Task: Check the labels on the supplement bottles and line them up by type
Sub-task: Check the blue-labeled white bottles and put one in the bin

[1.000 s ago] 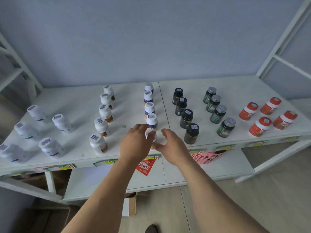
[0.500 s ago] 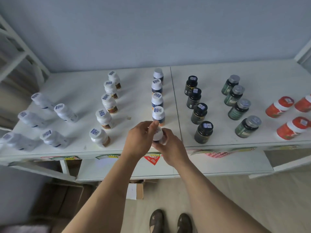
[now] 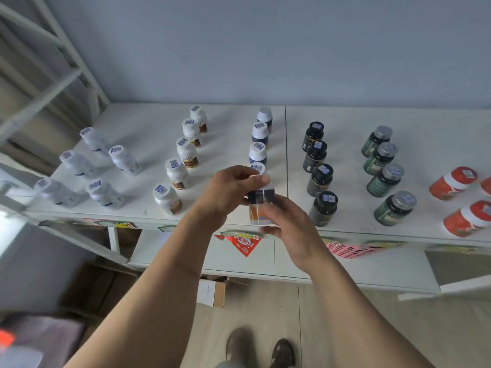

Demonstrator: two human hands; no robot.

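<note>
Two hands meet on one bottle [image 3: 261, 205], which we hold lifted off the counter [image 3: 148, 128] just in front of the navy-label row [image 3: 259, 152]. Our left hand [image 3: 228, 193] wraps the white cap and upper body from above, thumb across the top; our right hand [image 3: 288, 229] cups the lower part, fingers curled around its orange-banded label. Both are grasping it, neither is slack.

We judge this to be the label check, and the risks come from how close everything stands. Turning the bottle while it hangs just in front of the navy-label row could let a knuckle tip the nearest bottle there, which sits directly behind our left hand. If the grip loosens mid-turn, the bottle would fall near the counter's front edge and could roll off to the floor [image 3: 265, 309].

To the right of the held bottle, the black-cap row [image 3: 318, 176] is near, so a wide swing of the right wrist could clip its front bottle. Further right stand the green bottles [image 3: 382, 176] and the red ones [image 3: 451, 183]. To the left is the brown-label row [image 3: 183, 166], and beyond it several white bottles [image 3: 101, 168] not in a single line. A pink basket [image 3: 348, 251] sits below the held bottle, on the shelf under the counter.
</note>
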